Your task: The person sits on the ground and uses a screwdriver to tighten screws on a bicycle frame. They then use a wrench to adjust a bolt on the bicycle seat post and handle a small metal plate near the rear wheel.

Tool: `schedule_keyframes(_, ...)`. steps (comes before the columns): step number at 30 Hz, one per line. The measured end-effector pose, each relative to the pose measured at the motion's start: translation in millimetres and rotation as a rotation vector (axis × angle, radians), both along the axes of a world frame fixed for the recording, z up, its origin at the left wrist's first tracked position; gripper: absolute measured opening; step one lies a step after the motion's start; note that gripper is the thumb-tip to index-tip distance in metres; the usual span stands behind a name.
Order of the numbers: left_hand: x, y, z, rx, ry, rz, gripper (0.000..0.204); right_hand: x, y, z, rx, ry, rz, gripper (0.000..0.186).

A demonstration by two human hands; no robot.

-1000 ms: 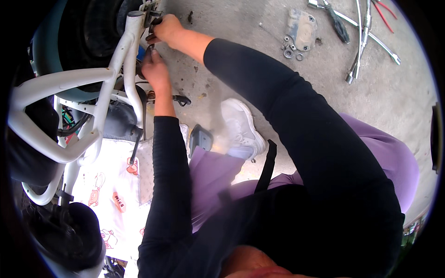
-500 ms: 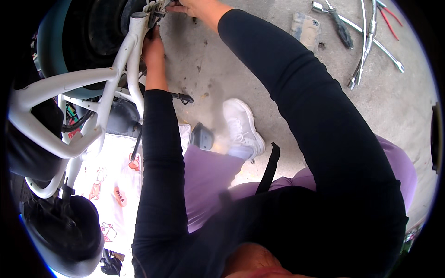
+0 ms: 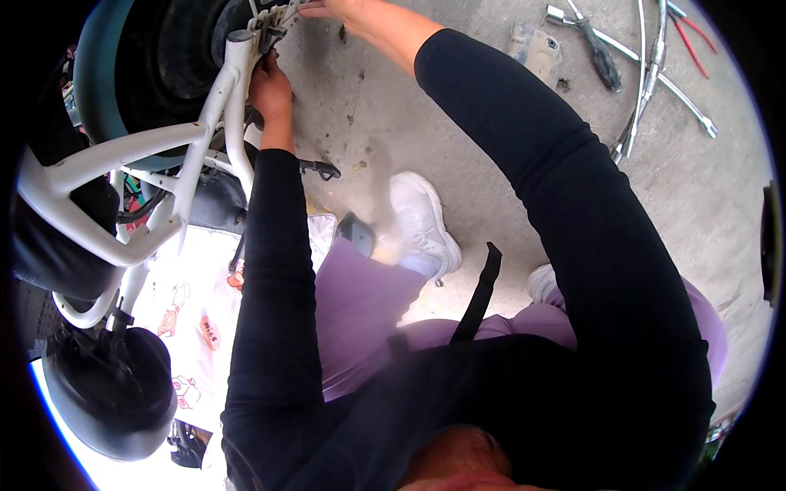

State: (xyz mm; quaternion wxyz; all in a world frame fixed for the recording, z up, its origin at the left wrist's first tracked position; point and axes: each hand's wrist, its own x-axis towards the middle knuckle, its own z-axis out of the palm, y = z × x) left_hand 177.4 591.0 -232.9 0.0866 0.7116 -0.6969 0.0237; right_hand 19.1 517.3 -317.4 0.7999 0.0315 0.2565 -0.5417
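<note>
Two bare hands reach the top of my head view, at a metal bracket (image 3: 268, 31) on the upper end of a white tubular frame (image 3: 214, 106); the bracket's long axis, as I read it, slants up and to the right, away from the frame's end. My left hand (image 3: 271, 92) seems the nearer; it is just below the bracket, its fingers bent up against the lower end, touching or nearly so; I cannot tell how far they are closed or whether they pinch anything. My right hand (image 3: 334, 10) is partly cut off by the upper edge; its fingers point left toward the bracket's upper end and look nearly straight, yet I cannot make out whether they have hold of a part; so from the left fingers the bracket lies upward, from the right ones to the left and slightly downward, and I judge that any move turns on keeping those two approaches apart. A dark round body (image 3: 164, 74) stands just left of the bracket; well off to the right, on the concrete floor (image 3: 352, 123), lie a cross-shaped wrench (image 3: 654, 72), a dark-handled screwdriver (image 3: 602, 57) and red-handled pliers (image 3: 691, 47).
</note>
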Motion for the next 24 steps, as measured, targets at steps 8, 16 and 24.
schedule_keyframes(8, 6.9, -1.1, -14.1, -0.051, 0.155, -0.022, 0.029, -8.8, 2.4, 2.5, 0.047, 0.004, 0.054, 0.022)
schedule_keyframes(16, -10.6, 23.9, -7.8, -0.123, 0.116, -0.082, 0.046, -180.2, 11.7, 18.7, -0.688, 0.92, 0.909, 0.026)
schedule_keyframes(24, -88.9, 136.2, -40.9, 0.313, -0.009, -0.072, 0.092, -262.3, 179.0, 71.8, -1.152, 1.47, 1.182, 0.024)
